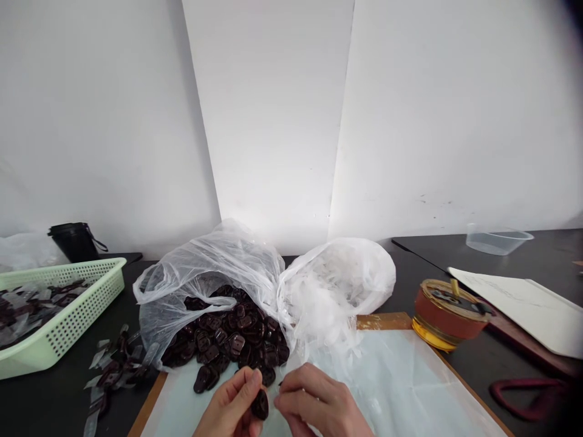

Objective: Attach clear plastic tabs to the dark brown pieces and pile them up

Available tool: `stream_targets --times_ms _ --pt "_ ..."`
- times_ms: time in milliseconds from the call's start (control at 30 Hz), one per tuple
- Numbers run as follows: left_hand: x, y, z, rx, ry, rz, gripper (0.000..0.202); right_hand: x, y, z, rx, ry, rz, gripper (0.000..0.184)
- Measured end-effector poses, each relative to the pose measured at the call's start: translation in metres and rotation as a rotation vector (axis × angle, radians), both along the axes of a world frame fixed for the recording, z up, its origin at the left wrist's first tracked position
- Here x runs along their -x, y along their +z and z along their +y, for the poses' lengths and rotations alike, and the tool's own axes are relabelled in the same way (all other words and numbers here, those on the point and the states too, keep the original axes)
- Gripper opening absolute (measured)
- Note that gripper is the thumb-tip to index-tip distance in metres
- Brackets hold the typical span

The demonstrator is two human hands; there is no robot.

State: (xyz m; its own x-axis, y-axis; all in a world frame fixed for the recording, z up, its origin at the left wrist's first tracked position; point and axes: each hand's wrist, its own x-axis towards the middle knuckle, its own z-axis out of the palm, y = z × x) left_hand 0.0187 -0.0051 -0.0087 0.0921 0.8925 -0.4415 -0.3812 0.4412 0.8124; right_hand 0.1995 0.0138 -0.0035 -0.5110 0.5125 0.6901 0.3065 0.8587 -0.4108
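Observation:
My left hand (234, 405) pinches a dark brown glossy plastic piece (259, 405) between thumb and fingers, low in the middle of the head view. Close to its right is my right hand (316, 402), fingers pressed together; a small dark tip shows at the fingertips, but what they hold is hidden. Just beyond both hands, a heap of similar dark pieces (234, 337) spills from a clear plastic bag (177, 282). Beside it stands a second bag (380, 267) full of thin clear plastic bits (323, 303).
A pale green basket (86, 309) at left holds dark pieces with clear strips; more such pieces (113, 370) lie beside it. Also around are a black cup (75, 240), amber round container (449, 315), notebook (519, 303), dark red handle (523, 397) and clear tub (496, 241).

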Motion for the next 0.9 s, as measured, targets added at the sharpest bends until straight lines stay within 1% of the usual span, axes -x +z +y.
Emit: stream_targets --times_ms 100,367,533,667,767,900 --pt "0.0 0.001 0.0 -0.039 0.007 -0.018 0.051 0.0 0.003 -0.001 0.025 0.007 0.016 0.02" --pt "0.0 -0.004 0.0 -0.006 -0.02 -0.003 0.051 0.004 -0.001 0.0 0.096 0.015 0.043 0.023" --pt "0.005 -0.007 0.003 -0.047 0.001 0.022 0.044 0.003 -0.003 0.001 0.098 -0.01 0.037 0.022" --pt "0.005 -0.001 0.004 -0.053 0.051 -0.078 0.04 0.005 -0.009 0.0 0.149 -0.035 0.048 0.021" --pt "0.002 0.005 0.001 -0.071 0.079 -0.144 0.038 0.006 -0.013 0.001 0.219 -0.062 0.066 0.019" --pt "-0.001 0.006 -0.001 -0.128 0.065 -0.129 0.038 0.005 -0.012 0.002 0.303 -0.089 0.064 0.021"
